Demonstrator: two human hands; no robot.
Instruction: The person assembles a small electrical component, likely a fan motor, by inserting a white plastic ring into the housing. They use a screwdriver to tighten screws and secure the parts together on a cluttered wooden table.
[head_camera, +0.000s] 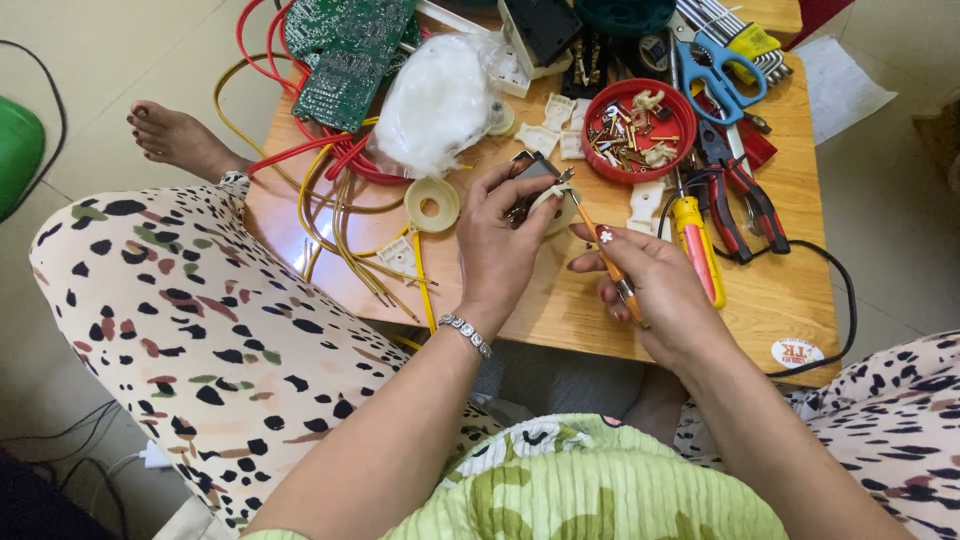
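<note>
My left hand (497, 245) grips a small white and metal electrical part (538, 180) above the low wooden table (780, 300). My right hand (650, 285) holds a thin orange-handled screwdriver (600, 250), whose tip touches the part. A silver bracelet (465, 333) circles my left wrist.
On the table lie a red bowl of screws and small parts (640, 128), a yellow screwdriver (697, 245), red-handled pliers (745, 195), blue scissors (718, 72), a tape roll (432, 205), a plastic bag (440, 100), green circuit boards (345, 50), and red and yellow wires (330, 190). A bare foot (175, 135) rests on the floor at left.
</note>
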